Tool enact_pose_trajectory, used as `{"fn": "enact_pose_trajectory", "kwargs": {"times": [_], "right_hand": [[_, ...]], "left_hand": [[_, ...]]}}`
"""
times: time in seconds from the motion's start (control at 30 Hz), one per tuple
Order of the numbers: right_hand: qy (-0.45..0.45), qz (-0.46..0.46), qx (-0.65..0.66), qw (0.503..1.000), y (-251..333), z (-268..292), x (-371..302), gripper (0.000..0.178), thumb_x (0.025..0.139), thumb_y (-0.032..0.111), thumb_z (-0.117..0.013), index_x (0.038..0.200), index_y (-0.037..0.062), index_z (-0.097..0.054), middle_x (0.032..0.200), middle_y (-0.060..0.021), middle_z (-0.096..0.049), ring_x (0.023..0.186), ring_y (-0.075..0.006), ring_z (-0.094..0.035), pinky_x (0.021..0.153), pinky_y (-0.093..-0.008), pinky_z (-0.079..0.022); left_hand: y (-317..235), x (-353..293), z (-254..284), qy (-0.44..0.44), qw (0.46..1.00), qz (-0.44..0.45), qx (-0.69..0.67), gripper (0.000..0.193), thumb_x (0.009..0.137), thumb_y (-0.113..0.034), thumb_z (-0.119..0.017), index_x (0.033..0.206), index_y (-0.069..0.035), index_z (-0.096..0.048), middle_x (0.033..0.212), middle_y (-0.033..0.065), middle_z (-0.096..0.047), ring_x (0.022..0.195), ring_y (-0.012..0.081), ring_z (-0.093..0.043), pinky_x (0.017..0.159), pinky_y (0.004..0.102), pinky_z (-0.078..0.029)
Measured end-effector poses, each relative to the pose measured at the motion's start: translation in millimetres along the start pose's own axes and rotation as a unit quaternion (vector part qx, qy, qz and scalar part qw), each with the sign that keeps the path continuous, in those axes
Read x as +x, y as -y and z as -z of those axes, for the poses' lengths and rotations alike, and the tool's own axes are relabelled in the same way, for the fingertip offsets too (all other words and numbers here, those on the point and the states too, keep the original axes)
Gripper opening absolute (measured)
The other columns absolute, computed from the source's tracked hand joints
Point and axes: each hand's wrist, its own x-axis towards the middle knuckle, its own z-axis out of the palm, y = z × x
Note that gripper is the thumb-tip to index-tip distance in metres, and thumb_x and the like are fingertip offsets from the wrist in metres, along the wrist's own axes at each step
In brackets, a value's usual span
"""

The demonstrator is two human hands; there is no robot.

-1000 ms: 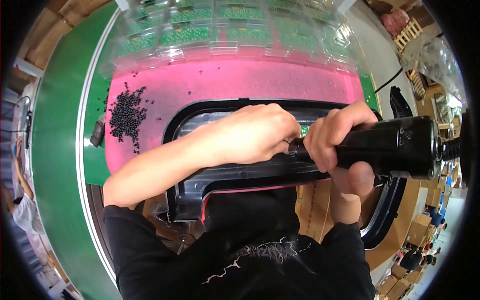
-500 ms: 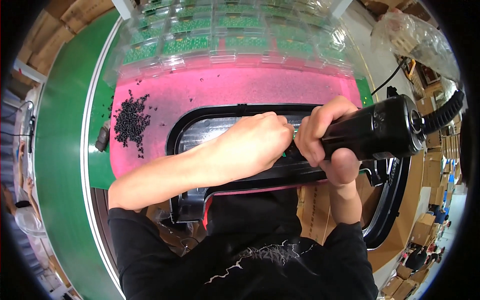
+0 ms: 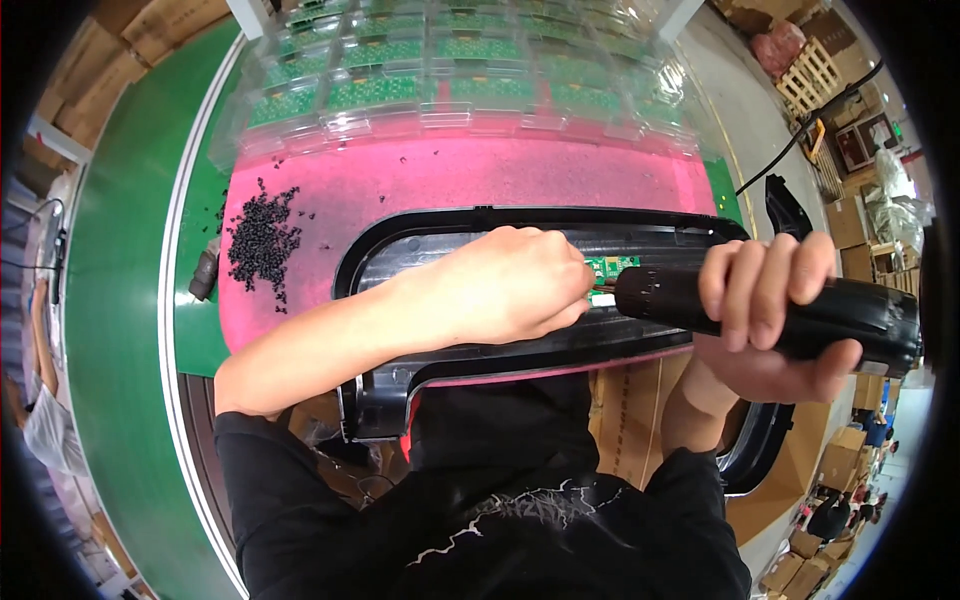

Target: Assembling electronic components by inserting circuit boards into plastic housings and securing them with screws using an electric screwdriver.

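The driver [image 3: 665,298] now lies flatter, baring more of the board [image 3: 622,264] inside the shell [image 3: 470,367]; its bit seems aimed at the left fingers. The right hand [image 3: 770,305] wraps the driver; the left hand [image 3: 515,285] curls, wrist over the shell, 1 possible pinch hidden.

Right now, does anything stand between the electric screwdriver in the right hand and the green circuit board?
Only the left hand visibly does, bunched at the tip of the electric screwdriver, beside the visible part of the green circuit board.
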Motion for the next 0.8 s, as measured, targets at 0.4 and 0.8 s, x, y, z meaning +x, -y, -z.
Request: {"fn": "enact_pose_trajectory", "kwargs": {"times": [0.4,0.8], "right_hand": [[-0.005,0.026,0.058,0.998,13,4,1,0.043,0.082,0.045,-0.068,0.094,0.0107,-0.045,0.067,0.0051,-0.051,0.051,-0.0069,-0.050,0.060,-0.0246,-0.041],[-0.069,-0.075,-0.192,0.976,5,36,-15,0.050,0.085,0.051,-0.060,0.095,0.0036,-0.049,0.060,0.0011,-0.049,0.047,-0.0095,-0.042,0.049,-0.0258,-0.035]], "left_hand": [[-4,7,2,-0.181,0.978,-0.064,-0.078,0.014,0.076,-0.004,-0.073,0.086,0.002,-0.065,0.080,0.0125,-0.066,0.077,0.0294,-0.064,0.064,0.0364,-0.052],[-4,-2,2,0.040,0.994,0.088,0.047,0.061,0.071,-0.014,-0.078,0.123,-0.002,-0.051,0.119,0.0097,-0.052,0.108,0.0295,-0.056,0.086,0.0393,-0.050]]}}
